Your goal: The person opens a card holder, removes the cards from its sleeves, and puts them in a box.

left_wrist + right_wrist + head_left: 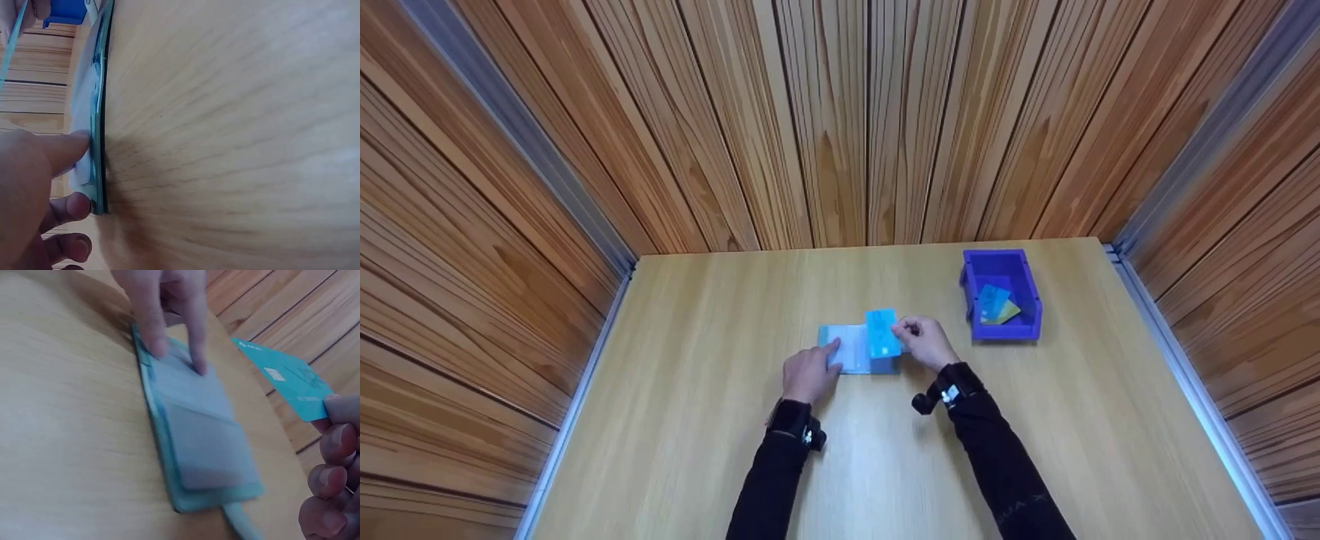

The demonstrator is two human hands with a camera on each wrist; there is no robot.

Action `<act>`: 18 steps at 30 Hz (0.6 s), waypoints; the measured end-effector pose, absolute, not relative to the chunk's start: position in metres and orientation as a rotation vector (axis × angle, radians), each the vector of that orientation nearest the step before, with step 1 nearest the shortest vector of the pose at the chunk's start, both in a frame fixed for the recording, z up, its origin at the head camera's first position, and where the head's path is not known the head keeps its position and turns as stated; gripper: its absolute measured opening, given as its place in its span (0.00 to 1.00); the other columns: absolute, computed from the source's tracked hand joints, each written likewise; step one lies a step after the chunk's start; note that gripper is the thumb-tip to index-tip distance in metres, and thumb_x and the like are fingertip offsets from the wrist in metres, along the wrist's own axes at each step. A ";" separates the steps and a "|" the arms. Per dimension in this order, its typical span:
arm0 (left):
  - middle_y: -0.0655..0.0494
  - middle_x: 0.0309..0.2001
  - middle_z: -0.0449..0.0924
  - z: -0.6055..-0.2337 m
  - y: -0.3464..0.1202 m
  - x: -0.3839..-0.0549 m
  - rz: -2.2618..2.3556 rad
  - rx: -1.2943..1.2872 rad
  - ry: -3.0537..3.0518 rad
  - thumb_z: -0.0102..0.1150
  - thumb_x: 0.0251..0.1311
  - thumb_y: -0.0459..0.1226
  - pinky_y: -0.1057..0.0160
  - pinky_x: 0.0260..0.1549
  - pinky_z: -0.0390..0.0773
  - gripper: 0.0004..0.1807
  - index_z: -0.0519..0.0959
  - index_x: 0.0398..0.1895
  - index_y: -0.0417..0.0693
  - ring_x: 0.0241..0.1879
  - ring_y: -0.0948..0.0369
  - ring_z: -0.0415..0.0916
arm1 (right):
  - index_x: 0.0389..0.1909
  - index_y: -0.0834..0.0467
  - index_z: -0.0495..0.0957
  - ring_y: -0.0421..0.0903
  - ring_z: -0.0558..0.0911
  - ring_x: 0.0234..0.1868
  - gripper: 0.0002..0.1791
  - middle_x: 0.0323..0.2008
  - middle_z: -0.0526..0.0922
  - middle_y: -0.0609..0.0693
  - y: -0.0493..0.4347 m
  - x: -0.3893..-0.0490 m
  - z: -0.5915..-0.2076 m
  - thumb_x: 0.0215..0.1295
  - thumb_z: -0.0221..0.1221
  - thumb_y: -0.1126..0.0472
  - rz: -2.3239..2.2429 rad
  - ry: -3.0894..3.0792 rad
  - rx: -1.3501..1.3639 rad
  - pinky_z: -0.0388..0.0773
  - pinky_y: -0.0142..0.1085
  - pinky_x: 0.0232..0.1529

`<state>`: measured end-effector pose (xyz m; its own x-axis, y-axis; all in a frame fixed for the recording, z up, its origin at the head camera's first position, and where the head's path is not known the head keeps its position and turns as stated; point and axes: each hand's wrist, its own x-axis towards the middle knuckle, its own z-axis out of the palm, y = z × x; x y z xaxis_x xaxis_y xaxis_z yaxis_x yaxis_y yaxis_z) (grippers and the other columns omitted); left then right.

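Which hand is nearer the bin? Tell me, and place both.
Right. The right hand, pinching a card, is just left of the bin, toward its near end; the left hand, on the wallet, is farther left.

A smooth plastic card (287,382) with a metallic-looking chip (275,374) and a card holder (852,357) with translucent, faintly shiny plastic pages (197,422) appear well in from the edges of a smooth, wood-grained surface (697,337) with a soft sheen. Near its far right corner stands a bin (1008,332) of smooth, moulded-looking plastic. Metallic-looking rails (1189,386) line the left and right edges — grooved, wood-grained planks (840,150) rise beyond the far one — and matt, cloth-looking sleeves (1006,461) reach over the surface.
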<state>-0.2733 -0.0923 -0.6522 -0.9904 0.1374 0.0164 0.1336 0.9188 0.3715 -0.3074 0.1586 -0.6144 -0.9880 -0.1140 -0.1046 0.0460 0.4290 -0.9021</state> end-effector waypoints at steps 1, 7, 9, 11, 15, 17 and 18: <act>0.51 0.35 0.85 -0.652 -0.093 -0.273 0.589 0.211 3.068 0.65 0.68 0.48 0.58 0.32 0.73 0.27 0.77 0.70 0.61 0.29 0.57 0.74 | 0.36 0.58 0.83 0.46 0.75 0.37 0.12 0.33 0.79 0.47 0.165 -0.309 -0.610 0.77 0.60 0.54 -1.591 2.545 -0.035 0.71 0.37 0.41; 0.53 0.31 0.83 -0.653 -0.095 -0.269 0.611 0.193 3.066 0.64 0.70 0.48 0.59 0.33 0.72 0.28 0.75 0.72 0.60 0.27 0.59 0.70 | 0.43 0.64 0.86 0.44 0.79 0.42 0.14 0.41 0.86 0.52 0.221 -0.326 -0.586 0.76 0.61 0.56 -1.589 2.737 0.028 0.72 0.34 0.46; 0.55 0.29 0.82 -0.654 -0.096 -0.268 0.617 0.177 3.056 0.63 0.70 0.48 0.60 0.32 0.70 0.28 0.74 0.72 0.60 0.25 0.59 0.68 | 0.43 0.65 0.86 0.43 0.78 0.39 0.14 0.38 0.85 0.50 0.243 -0.330 -0.581 0.75 0.61 0.57 -1.609 2.786 0.069 0.72 0.33 0.43; 0.55 0.28 0.81 -0.654 -0.096 -0.267 0.615 0.164 3.045 0.63 0.70 0.48 0.62 0.31 0.68 0.28 0.74 0.72 0.61 0.24 0.60 0.65 | 0.44 0.67 0.85 0.42 0.76 0.38 0.15 0.36 0.83 0.49 0.265 -0.332 -0.577 0.76 0.61 0.56 -1.625 2.812 0.161 0.71 0.32 0.40; 0.53 0.32 0.85 -0.654 -0.095 -0.269 0.631 0.166 3.042 0.63 0.71 0.48 0.63 0.31 0.66 0.27 0.74 0.72 0.61 0.24 0.61 0.63 | 0.49 0.66 0.85 0.41 0.76 0.41 0.19 0.42 0.84 0.51 0.301 -0.330 -0.572 0.76 0.60 0.53 -1.659 2.827 0.477 0.70 0.31 0.43; 0.52 0.32 0.85 -0.654 -0.094 -0.270 0.638 0.176 3.048 0.63 0.71 0.47 0.63 0.30 0.65 0.27 0.74 0.72 0.61 0.23 0.61 0.61 | 0.52 0.66 0.85 0.42 0.76 0.44 0.21 0.44 0.84 0.52 0.314 -0.329 -0.570 0.75 0.60 0.52 -1.684 2.818 0.627 0.69 0.31 0.44; 0.52 0.32 0.85 -0.654 -0.093 -0.272 0.645 0.182 3.051 0.63 0.71 0.47 0.63 0.29 0.64 0.27 0.74 0.72 0.61 0.23 0.61 0.61 | 0.51 0.67 0.85 0.43 0.76 0.43 0.21 0.44 0.84 0.53 0.319 -0.328 -0.570 0.75 0.60 0.52 -1.707 2.805 0.685 0.69 0.31 0.44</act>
